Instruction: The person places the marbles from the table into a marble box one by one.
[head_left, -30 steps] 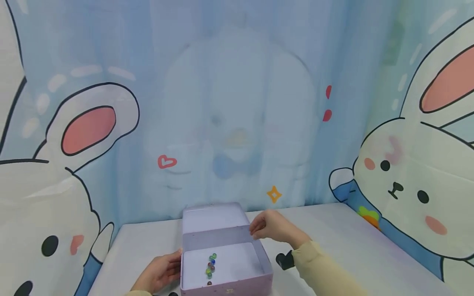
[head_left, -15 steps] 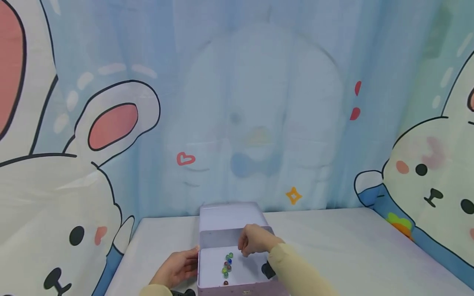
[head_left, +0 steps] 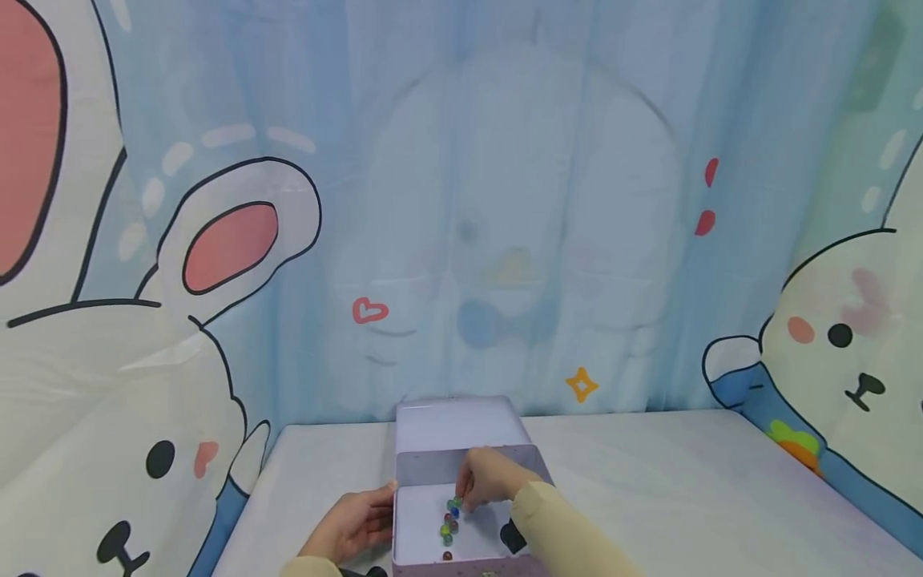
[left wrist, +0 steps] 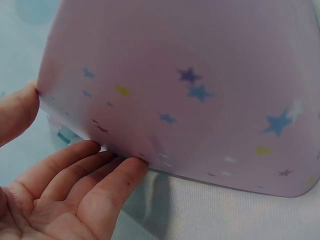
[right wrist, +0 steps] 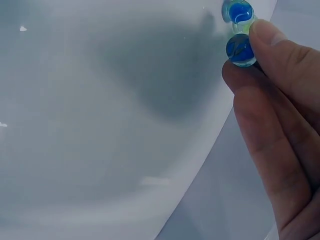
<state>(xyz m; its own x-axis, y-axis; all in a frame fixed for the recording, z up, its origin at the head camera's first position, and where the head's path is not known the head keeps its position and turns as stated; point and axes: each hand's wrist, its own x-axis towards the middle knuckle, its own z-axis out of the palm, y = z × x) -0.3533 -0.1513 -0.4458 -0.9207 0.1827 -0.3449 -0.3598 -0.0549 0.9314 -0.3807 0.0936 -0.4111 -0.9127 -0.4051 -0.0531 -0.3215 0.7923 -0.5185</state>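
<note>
An open lilac box (head_left: pixel 433 469), its outside printed with small stars, stands on the table. My left hand (head_left: pixel 355 522) touches the outside of its left wall. In the left wrist view the thumb (left wrist: pixel 20 112) rests at one edge of the pink starred wall (left wrist: pixel 235 65), and extended fingertips meet the lower edge. Inside the box, my right hand (head_left: pixel 490 479) pinches a blue glass marble (right wrist: pixel 241 49) between thumb and fingers. It is at the far end of a wavy row of coloured marbles (head_left: pixel 449 530), with another blue marble (right wrist: pixel 241 12) close by.
The box's lid (head_left: pixel 457 421) leans open at the back. A brown marble (head_left: pixel 448 555) lies apart near the front wall. The white table (head_left: pixel 649 489) reaches back to a blue curtain (head_left: pixel 519 240) printed with cartoon rabbits.
My right hand has moved from the box's right rim left and down into it, reaching the row's far end. My left hand stays at the left wall. The head view has turned right, then left slightly.
</note>
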